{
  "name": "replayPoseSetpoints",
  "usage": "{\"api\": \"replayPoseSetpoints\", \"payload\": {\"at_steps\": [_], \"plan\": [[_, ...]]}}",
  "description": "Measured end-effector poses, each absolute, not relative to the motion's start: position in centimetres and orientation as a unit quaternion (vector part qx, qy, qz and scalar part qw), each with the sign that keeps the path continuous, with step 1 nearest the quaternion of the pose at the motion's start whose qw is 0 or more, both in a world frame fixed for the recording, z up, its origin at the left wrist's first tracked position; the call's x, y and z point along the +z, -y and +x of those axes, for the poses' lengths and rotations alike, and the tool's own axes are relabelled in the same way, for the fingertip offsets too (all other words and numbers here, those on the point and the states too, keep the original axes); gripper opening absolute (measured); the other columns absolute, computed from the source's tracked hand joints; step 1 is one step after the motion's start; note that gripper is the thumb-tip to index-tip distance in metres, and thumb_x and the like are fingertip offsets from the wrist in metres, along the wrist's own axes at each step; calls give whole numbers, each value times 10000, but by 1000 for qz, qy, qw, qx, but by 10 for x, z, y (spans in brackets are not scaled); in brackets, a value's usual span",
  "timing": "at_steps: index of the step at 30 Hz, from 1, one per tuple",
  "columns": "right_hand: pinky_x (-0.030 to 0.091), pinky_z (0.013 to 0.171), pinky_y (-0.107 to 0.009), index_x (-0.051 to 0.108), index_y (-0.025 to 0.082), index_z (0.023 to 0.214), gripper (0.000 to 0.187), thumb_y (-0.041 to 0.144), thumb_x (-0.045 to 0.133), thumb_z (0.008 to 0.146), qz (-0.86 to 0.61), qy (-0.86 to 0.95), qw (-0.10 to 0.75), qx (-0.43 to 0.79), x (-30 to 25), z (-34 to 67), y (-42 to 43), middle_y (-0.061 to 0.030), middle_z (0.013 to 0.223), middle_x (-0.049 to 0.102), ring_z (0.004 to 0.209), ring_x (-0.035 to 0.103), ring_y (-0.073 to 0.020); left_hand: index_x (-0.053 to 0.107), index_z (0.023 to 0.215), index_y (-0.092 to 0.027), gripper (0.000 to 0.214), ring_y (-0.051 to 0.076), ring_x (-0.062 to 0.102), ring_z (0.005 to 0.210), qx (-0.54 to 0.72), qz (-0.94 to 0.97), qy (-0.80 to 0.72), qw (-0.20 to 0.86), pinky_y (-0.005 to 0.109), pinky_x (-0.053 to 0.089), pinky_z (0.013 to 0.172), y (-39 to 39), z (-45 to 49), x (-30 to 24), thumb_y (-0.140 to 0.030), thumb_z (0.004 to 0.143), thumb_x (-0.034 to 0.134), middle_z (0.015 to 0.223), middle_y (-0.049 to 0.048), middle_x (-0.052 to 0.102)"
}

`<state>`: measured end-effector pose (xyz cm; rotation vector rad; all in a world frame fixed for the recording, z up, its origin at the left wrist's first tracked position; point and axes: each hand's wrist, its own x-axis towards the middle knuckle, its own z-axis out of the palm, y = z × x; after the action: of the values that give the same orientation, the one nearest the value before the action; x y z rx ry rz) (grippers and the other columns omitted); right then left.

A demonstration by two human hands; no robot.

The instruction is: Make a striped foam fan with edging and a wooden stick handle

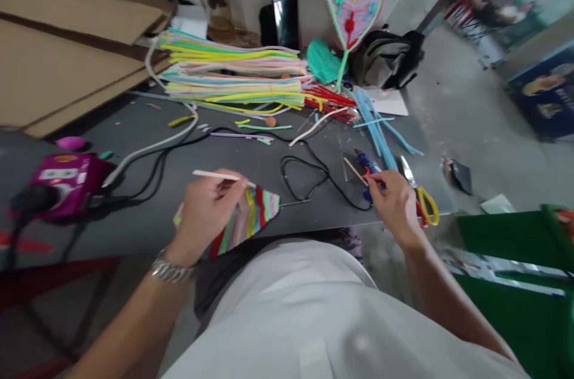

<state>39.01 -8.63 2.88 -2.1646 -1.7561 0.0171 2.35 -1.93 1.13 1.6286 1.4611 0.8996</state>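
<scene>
My left hand [206,211] is closed, with a cream pipe cleaner [217,175] pinched between thumb and fingers. Beneath it, at the table's front edge, lies a panel of striped pipe cleaners [244,217] in red, green, yellow, blue and pink; my hand covers part of it. A thin rod [295,203] sticks out from its right tip. At the right, my right hand [394,196] has its fingertips closed at a blue glue gun [368,162] with an orange trigger. A thin tan stick [355,171] lies just left of those fingers. Scissors [426,204] with yellow handles are beside that hand.
Bundled pipe cleaners [233,77] lie at the back, near a phone [284,11] and a finished-looking fan [354,5]. A black cord [309,164] loops across the table. A purple power box [67,182] stands left, cardboard [67,68] behind it. Blue pipe cleaners [374,128] lie right.
</scene>
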Motion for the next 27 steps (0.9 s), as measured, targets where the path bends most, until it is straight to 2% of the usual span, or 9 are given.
{"api": "replayPoseSetpoints", "payload": {"at_steps": [5,9,12,15,18,20,23,25,27], "plan": [[497,721,-417,748,109,894,236,149,517,923,-759,645,-61,-65,24,348,44,-259,1013,694,924,675,-352,746,869,-189,241,219,759,822,371,652,-544,375,309,586,789,20,24,7,-402,913,644,900,61,818],[506,736,-390,733,50,1013,297,113,447,965,-757,635,-139,-66,33,334,32,-254,1062,688,965,706,-349,763,853,-203,238,206,746,855,343,694,-531,344,316,556,827,22,24,8,-366,941,612,923,43,818],[523,764,-382,722,43,1036,269,128,475,969,-777,610,-151,-44,36,339,26,-252,1093,693,970,724,-334,780,903,-212,190,202,737,852,330,718,-527,313,324,548,838,25,25,9,-327,933,633,917,30,818],[528,798,-402,693,110,906,146,153,554,914,-774,632,-40,-17,36,346,19,-217,1042,715,958,714,-322,786,967,-212,160,207,743,891,340,736,-512,285,343,558,875,29,23,10,-276,929,644,966,36,824],[530,786,-358,613,197,873,34,226,601,885,-709,660,225,106,37,340,14,-102,915,735,870,698,-240,774,1004,-209,170,208,748,965,376,730,-514,249,350,567,920,32,15,10,-235,954,614,1031,47,819],[519,682,-302,573,226,905,94,303,619,878,-650,610,363,270,39,324,12,-24,799,709,709,658,-177,764,1009,-205,170,208,742,985,391,726,-522,218,356,567,936,32,8,8,-232,978,600,1033,51,811],[380,494,-231,563,229,916,186,366,658,835,-601,514,398,466,41,287,11,54,642,594,502,494,-110,754,1045,-194,186,221,725,1019,372,750,-516,181,382,567,944,33,1,3,-198,995,575,1064,67,798],[289,466,-218,592,212,919,207,352,696,808,-579,520,379,501,42,262,12,89,579,508,472,388,-83,742,1097,-183,220,236,708,1062,349,781,-495,152,406,571,952,34,1,-3,-163,997,548,1122,91,781],[264,481,-218,623,197,928,205,316,725,796,-544,566,364,501,44,243,15,117,544,417,479,321,-69,724,1155,-174,253,250,689,1093,327,811,-471,118,433,575,958,36,4,-10,-142,998,528,1171,117,758]]}}
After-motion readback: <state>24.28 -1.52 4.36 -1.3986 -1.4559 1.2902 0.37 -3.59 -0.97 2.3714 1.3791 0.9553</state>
